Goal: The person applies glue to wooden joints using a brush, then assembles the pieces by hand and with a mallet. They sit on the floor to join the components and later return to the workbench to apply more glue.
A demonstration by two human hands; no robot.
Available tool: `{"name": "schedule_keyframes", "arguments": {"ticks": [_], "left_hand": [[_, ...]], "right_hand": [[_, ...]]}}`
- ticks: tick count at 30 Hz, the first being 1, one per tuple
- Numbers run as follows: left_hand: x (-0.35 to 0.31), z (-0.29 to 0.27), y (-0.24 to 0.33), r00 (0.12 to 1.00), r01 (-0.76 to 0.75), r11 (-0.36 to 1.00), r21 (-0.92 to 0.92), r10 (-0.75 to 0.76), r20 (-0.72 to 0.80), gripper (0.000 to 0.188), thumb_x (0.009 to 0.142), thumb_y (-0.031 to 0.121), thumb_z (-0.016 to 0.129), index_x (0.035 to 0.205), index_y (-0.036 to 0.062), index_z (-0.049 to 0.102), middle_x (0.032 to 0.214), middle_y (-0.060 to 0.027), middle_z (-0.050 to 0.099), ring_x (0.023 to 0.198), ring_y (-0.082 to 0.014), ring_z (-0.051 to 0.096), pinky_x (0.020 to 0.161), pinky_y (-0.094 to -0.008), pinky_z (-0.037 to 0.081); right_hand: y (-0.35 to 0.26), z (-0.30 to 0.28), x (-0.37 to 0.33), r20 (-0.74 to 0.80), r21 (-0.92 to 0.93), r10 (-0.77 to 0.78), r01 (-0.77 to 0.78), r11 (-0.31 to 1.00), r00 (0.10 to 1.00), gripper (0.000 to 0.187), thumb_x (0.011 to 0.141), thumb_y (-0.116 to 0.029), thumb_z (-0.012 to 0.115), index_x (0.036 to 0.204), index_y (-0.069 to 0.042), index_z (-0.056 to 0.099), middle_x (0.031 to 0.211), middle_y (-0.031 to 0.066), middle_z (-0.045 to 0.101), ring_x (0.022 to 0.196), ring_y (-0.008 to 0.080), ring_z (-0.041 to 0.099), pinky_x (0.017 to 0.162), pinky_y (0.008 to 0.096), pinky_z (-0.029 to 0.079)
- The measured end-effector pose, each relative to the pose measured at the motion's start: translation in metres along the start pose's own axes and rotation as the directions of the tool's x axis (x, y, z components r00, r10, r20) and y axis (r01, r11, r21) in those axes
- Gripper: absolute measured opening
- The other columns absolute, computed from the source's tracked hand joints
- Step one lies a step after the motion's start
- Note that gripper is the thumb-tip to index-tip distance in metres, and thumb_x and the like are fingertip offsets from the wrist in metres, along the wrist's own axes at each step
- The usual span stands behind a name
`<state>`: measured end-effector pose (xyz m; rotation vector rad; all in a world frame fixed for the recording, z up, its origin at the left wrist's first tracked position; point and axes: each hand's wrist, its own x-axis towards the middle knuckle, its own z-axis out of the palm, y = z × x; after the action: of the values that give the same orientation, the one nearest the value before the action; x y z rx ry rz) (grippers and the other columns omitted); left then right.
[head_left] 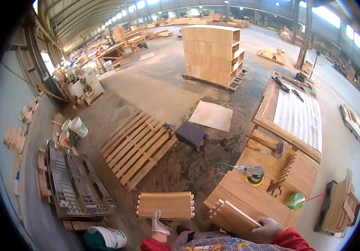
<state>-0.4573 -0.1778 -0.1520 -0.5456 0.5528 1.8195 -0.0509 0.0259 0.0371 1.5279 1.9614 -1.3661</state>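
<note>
Two grips loaded: your left hand (162, 224), brown toothed wooden panel (165, 205); right hand (266, 229), similar board (233, 214). Keep teeth off brown wooden counter (256, 160) edges.

Red sleeves (292, 240) flanked a checked apron (253, 238)

The left hand (162, 226) wore a whitish glove (156, 216), and the right hand (266, 228) wore a light grey glove (263, 224). Both sleeves were a plain, strong red. The apron carried a fine grey-and-white check with a cartoon print (203, 248) in orange-brown and white; blue lettering (235, 241) sat near it, with touches of yellow. Past the apron's edge showed a dark shoe tip (181, 228), too small for detail.
</note>
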Motion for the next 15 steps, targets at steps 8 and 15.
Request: {"name": "schedule_keyframes", "arguments": {"ticks": [8,15], "left_hand": [[0.031,-0.009,0.077,0.991,-0.073,0.997,-0.022,0.070,-0.115,0.050,0.076,0.034,0.070,0.119,0.0144,0.054,0.117,-0.0079,0.058,0.105,-0.0291,0.057,0.083,-0.0469,0.052],[0.048,-0.044,0.207,0.989,-0.059,0.998,0.013,0.060,-0.137,0.061,0.073,0.034,0.069,0.126,0.0117,0.049,0.122,-0.0088,0.055,0.114,-0.0307,0.050,0.101,-0.0504,0.038]], "right_hand": [[-0.096,0.033,0.087,-0.067,0.433,-0.077,0.099,0.896,0.995,0.050,0.076,-0.028,0.077,0.113,0.000,0.058,0.095,0.0063,0.063,0.086,0.0152,0.057,0.077,0.0299,0.048],[-0.239,0.084,0.156,-0.197,0.101,-0.027,0.048,0.994,0.980,0.058,0.076,-0.043,0.072,0.113,-0.001,0.058,0.100,0.0133,0.065,0.092,0.0218,0.060,0.082,0.0329,0.047]]}}
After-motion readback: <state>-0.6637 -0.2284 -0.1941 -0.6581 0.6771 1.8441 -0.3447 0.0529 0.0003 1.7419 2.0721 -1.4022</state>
